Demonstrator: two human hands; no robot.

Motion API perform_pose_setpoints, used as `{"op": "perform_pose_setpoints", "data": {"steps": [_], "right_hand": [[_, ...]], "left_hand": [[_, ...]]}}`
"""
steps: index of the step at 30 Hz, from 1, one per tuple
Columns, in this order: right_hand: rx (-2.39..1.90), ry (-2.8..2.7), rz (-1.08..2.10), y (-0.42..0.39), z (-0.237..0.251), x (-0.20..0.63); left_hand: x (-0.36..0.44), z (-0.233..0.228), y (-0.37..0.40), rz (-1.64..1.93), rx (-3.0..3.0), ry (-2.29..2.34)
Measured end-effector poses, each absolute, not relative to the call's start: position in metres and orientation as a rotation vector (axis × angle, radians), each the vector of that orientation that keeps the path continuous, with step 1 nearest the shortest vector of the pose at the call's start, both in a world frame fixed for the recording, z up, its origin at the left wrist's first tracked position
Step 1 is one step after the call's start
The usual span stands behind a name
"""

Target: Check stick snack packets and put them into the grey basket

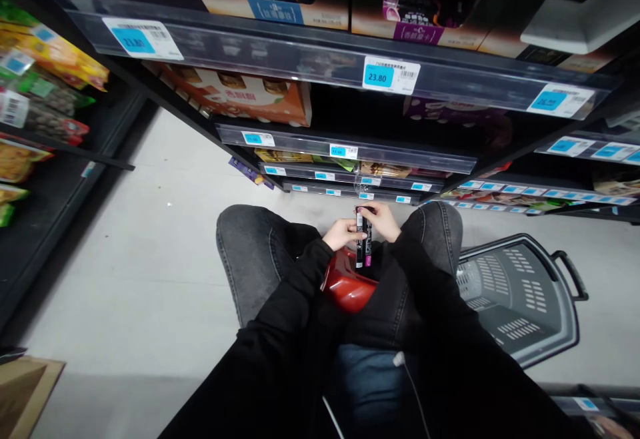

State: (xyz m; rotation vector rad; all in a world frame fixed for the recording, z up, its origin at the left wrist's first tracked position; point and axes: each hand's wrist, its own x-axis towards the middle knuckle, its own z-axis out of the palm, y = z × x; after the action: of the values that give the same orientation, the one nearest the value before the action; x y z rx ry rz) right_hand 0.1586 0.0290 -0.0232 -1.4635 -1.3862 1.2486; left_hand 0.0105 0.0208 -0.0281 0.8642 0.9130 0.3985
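both hands meet between the raised knees, in front of the lowest shelf edge of the dark shelving point(350, 156). the left hand point(343, 232) has its grip pinched on the left side of a slim black packet with a pink end point(363, 239), and the right hand point(383, 220) has its grip closed on the packet's top and right side, so the packet stands upright between the 2 hands, just above a red stool point(345, 286) that shows between the legs in grey jeans. a grey plastic shopping basket point(520, 299) sits on the pale floor point(150, 259) just beside the right knee, its handle toward the right. blue price tags line the shelf edges; 1 tag point(391, 75) reads 23.80. snack bags point(35, 72) hang on the rack at the far left.
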Motion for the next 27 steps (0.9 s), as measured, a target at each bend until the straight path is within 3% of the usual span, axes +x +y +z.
{"op": "perform_pose_setpoints", "data": {"steps": [3, 13, 27], "right_hand": [[-1.417, -1.381, 1.298, 0.029, -0.029, 0.155], [-1.32, -1.223, 1.897, 0.02, -0.027, 0.151], [-1.218, -1.082, 2.017, 0.024, -0.013, 0.155]], "left_hand": [[0.01, -0.031, 0.023, 0.524, 0.783, 0.962], [0.001, -0.034, 0.034, 0.976, 0.524, 1.106], [-0.003, -0.03, 0.04, 1.091, 0.493, 1.125]]}}
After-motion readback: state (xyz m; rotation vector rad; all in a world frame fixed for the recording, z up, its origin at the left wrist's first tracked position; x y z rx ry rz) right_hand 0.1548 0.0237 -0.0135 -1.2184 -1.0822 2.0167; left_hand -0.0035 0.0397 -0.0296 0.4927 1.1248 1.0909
